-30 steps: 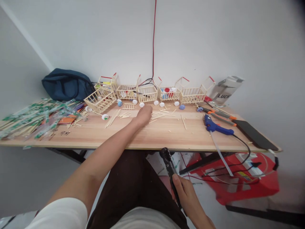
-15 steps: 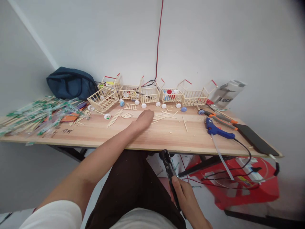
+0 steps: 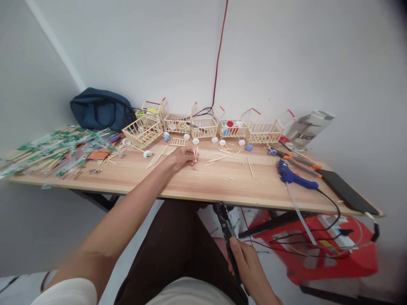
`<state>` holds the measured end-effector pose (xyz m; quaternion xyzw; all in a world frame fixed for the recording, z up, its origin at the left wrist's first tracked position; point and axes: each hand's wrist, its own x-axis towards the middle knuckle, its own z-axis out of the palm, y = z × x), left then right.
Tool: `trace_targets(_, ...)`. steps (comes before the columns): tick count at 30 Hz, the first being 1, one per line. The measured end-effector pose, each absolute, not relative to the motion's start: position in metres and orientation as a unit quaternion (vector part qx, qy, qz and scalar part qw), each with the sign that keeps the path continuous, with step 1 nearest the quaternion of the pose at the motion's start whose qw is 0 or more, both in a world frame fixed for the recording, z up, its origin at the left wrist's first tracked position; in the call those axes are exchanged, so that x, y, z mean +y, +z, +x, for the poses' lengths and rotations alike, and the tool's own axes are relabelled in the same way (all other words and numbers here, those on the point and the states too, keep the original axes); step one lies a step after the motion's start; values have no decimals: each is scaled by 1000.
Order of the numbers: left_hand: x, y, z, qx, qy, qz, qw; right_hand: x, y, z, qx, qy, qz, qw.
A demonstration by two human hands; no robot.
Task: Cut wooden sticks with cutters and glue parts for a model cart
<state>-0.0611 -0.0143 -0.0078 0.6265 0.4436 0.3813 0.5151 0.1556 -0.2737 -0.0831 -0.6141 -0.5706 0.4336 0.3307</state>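
Note:
My left hand (image 3: 183, 157) is just over the tabletop, its fingers closed on short wooden sticks (image 3: 196, 154) that poke up from the fingertips. Loose sticks (image 3: 219, 157) lie to its right, and longer sticks (image 3: 157, 156) to its left. Below the table's front edge, my right hand (image 3: 243, 262) is wrapped round the handles of black pliers (image 3: 227, 226), whose head points up toward the table. Behind my left hand stands a row of small stick-built carts (image 3: 203, 127) with bottle-cap wheels; a flat stick grid (image 3: 178, 142) lies in front of them.
At the left, wrapped sticks (image 3: 63, 148) are piled before a blue bag (image 3: 101, 110). A blue glue gun (image 3: 295, 176), orange-handled pliers (image 3: 302, 163) and a black phone-like slab (image 3: 346, 190) lie at the right. Under the table is a red stool (image 3: 349, 267) with cables across it.
My left hand has drawn back to the left from the loose sticks, and short sticks now show in its fingers. My right hand keeps its grip on the pliers. The view has shifted slightly.

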Motion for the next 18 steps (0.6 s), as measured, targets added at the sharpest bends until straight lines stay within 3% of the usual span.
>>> trace_targets(5, -16, -15, -70, 439, 423, 603, 514, -273, -87, 157, -583, 431, -613, 315)
trace_targets(13, -28, -13, -76, 507, 397, 703, 301, -273, -88, 157, -579, 437, -615, 310)
trace_targets(18, -33, -8, -73, 522, 381, 722, 248, -275, -91, 155, -569, 456, -612, 307)
